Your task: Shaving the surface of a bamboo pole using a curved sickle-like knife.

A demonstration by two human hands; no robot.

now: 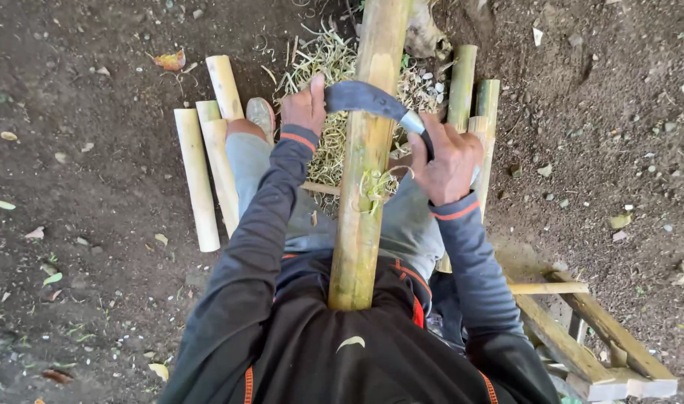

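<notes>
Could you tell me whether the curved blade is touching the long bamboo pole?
Touching. The head view shows the curved blade lying straight across the bamboo pole, with no gap, held at both ends.

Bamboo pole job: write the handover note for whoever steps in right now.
Left hand grips the blade end of the curved knife; right hand grips its handle end. The blade lies across the bamboo pole, which runs from the person's waist out over the shavings.
Done: part of the pole's skin is scraped, with curls hanging off it.
Left: green skin below the blade.
Cut pieces lie on the left, more on the right.
</notes>
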